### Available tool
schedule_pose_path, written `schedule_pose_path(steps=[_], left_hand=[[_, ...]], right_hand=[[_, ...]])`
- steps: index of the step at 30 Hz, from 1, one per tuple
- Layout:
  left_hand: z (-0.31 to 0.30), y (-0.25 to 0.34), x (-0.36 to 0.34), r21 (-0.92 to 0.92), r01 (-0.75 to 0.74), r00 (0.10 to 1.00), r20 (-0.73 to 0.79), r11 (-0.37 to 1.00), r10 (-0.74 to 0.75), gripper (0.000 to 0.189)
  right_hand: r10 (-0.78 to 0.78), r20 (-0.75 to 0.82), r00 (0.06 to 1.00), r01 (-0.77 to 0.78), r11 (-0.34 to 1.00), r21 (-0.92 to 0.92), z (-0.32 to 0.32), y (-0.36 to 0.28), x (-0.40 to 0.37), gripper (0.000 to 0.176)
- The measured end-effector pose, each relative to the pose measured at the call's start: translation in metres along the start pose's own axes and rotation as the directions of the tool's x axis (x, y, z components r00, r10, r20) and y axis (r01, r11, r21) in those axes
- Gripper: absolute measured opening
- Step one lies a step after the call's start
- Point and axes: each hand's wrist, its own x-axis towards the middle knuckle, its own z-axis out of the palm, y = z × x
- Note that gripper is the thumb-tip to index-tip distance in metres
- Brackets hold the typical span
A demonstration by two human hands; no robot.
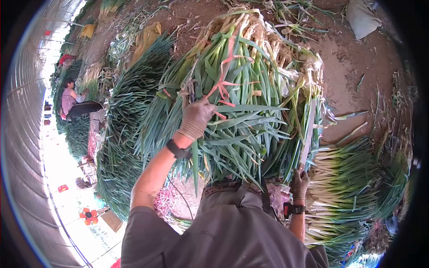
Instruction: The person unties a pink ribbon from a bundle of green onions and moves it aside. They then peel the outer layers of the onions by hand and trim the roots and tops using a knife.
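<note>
My left hand (196,117), in a grey glove, is closed at the left of a big heap of green onions (250,85). A pink tie (220,85) runs across the leaves and ends at its fingers. Leaves also touch the fingers, so what they grip is hidden. My right hand (300,184), also gloved, is closed at the heap's lower right corner. From it a long, flat, knife-like blade (309,134) points away along the heap's right side. Its handle is hidden in the hand. The onions' roots lie mostly at the far end, their green leaves towards me.
Green onions (344,187) with pale stems lie in a row at right. More dark green bundles (129,116) stand at left, where a person (73,100) sits. A white sack (361,20) lies on the soil at far right. Pink ties (166,200) are piled near my left elbow.
</note>
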Motion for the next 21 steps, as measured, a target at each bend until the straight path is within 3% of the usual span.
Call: schedule_pose_path(steps=[4,7,9,12,16,19,21], left_hand=[[0.034,0.006,0.017,0.195,-0.090,0.996,-0.004,0.977,0.093,0.014],[0.060,-0.011,0.032,-0.199,0.041,0.998,0.057,0.979,-0.031,0.018],[0.066,-0.013,0.041,-0.134,0.015,0.999,0.043,0.991,-0.009,0.016],[0.067,-0.005,0.045,0.325,-0.009,0.997,0.071,0.946,-0.015,0.015],[0.068,-0.004,0.062,0.437,-0.043,0.959,0.269,0.898,-0.085,0.014],[0.071,-0.014,0.066,0.439,-0.051,0.947,0.307,0.897,-0.097,0.018],[0.065,-0.032,0.067,0.165,0.021,0.982,0.181,0.986,-0.052,0.024]], right_hand=[[0.023,-0.033,0.999,-0.024,0.999,-0.024,-0.006,0.009,-0.009,0.024],[0.042,-0.020,0.999,-0.042,0.999,-0.003,-0.010,0.019,-0.016,0.027],[0.093,-0.033,0.995,-0.096,0.991,-0.093,0.000,-0.007,-0.036,0.023],[0.048,-0.054,0.997,-0.057,0.985,-0.166,-0.009,0.001,-0.036,0.032],[0.030,-0.046,0.998,-0.036,0.990,-0.136,-0.012,0.003,-0.036,0.029],[0.097,-0.066,0.993,-0.102,0.992,-0.080,-0.016,0.002,-0.044,0.024],[0.103,-0.073,0.992,-0.105,0.994,-0.029,-0.021,0.004,-0.046,0.023]])
